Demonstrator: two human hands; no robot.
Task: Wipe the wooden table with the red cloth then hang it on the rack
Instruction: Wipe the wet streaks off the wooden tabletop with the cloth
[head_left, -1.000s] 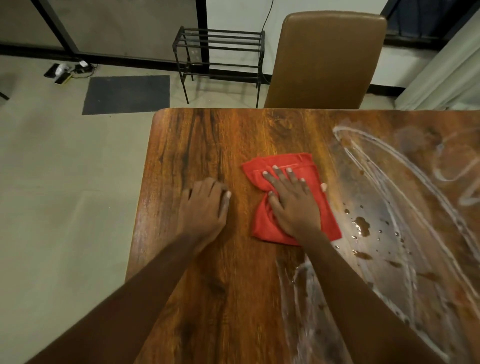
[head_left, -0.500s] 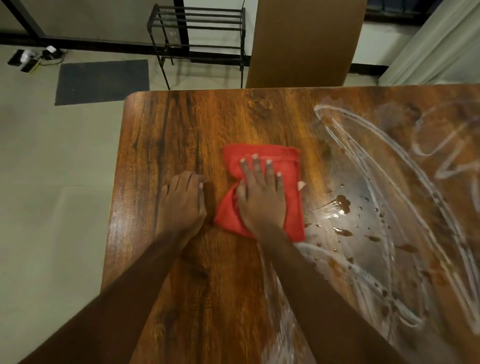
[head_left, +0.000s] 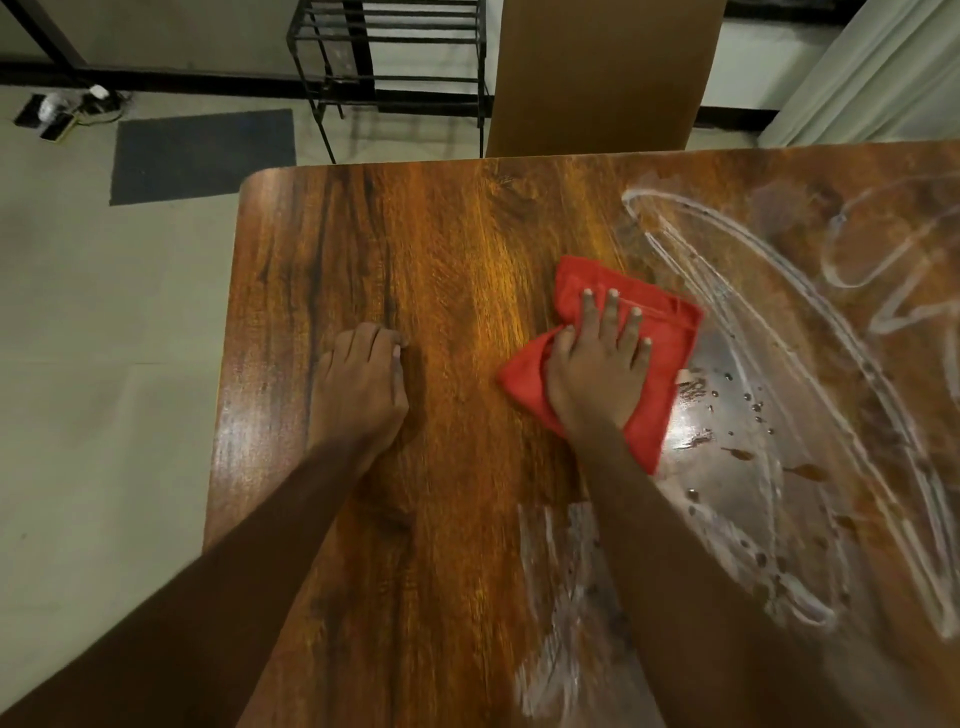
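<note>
The red cloth (head_left: 662, 358) lies bunched on the wooden table (head_left: 441, 249), near its middle. My right hand (head_left: 597, 374) presses flat on the cloth with fingers spread, thumb tucked over its left fold. My left hand (head_left: 361, 384) rests on the bare wood to the left, fingers curled under, holding nothing. White smeared streaks and brown droplets (head_left: 737, 452) cover the table right of the cloth. The black metal rack (head_left: 389, 57) stands on the floor beyond the table's far edge.
A brown chair back (head_left: 602, 73) stands at the table's far edge, right of the rack. A dark floor mat (head_left: 202, 153) lies on the floor at the left. A pale curtain (head_left: 872, 78) hangs at the upper right. Small items and cables (head_left: 62, 111) sit by the wall.
My right hand has slid the cloth to the right, away from my left hand, toward the wet streaks. The left hand stays planted on the wood.
</note>
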